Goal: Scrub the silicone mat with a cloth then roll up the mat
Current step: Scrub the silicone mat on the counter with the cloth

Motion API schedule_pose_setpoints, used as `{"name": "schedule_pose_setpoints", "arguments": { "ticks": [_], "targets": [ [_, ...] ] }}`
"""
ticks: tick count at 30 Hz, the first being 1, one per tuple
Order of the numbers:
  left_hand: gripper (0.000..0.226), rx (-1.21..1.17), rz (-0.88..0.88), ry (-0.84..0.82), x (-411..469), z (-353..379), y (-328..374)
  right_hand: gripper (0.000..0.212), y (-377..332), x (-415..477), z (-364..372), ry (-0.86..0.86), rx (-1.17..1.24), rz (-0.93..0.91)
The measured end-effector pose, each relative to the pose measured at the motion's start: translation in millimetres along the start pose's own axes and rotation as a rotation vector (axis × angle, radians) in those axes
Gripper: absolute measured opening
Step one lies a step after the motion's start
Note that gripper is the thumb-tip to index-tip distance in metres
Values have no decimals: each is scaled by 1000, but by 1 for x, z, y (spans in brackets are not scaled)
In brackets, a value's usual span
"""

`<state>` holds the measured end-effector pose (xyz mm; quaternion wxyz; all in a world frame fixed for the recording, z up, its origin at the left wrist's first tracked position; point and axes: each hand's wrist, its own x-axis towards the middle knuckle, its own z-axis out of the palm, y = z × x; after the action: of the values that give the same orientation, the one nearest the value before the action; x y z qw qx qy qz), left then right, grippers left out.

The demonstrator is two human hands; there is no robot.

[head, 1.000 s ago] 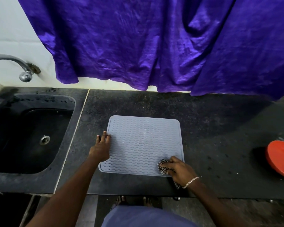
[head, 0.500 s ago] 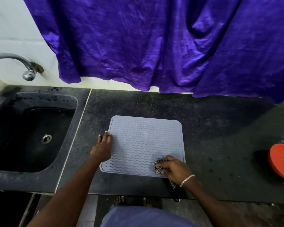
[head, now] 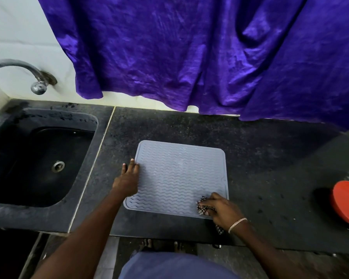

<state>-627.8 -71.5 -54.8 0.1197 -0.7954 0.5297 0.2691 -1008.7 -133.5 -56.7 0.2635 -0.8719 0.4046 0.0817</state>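
A grey silicone mat (head: 179, 176) with a wavy ribbed surface lies flat on the dark stone counter (head: 270, 178). My left hand (head: 128, 179) rests with straight fingers on the mat's left edge. My right hand (head: 222, 208) grips a black-and-white checked cloth (head: 203, 207) against the mat's near right corner. A tail of the cloth hangs out below my wrist, over the counter's front edge.
A black sink (head: 38, 164) with a metal tap (head: 18, 73) lies to the left. A red bowl (head: 347, 204) sits at the counter's right edge. A purple curtain (head: 210, 57) hangs behind the counter.
My right hand with the cloth shifted left along the mat's near edge, then back toward the right corner. My left hand has stayed on the left edge.
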Motion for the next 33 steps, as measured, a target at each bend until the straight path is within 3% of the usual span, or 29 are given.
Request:
{"name": "schedule_pose_setpoints", "arguments": {
  "ticks": [6,16,25,33],
  "targets": [
    [103,-8,-15,-11,0,-1,-1,46,-36,10,14,9,-14,-124],
    [103,-16,-16,-7,0,0,-2,46,7,-8,1,9,-41,-49],
    [99,-24,-4,12,0,0,-3,49,-45,41,11,-13,63,-144],
    [101,-41,5,1,-1,-2,-5,39,1,11,5,-4,25,-120]
  ]
}}
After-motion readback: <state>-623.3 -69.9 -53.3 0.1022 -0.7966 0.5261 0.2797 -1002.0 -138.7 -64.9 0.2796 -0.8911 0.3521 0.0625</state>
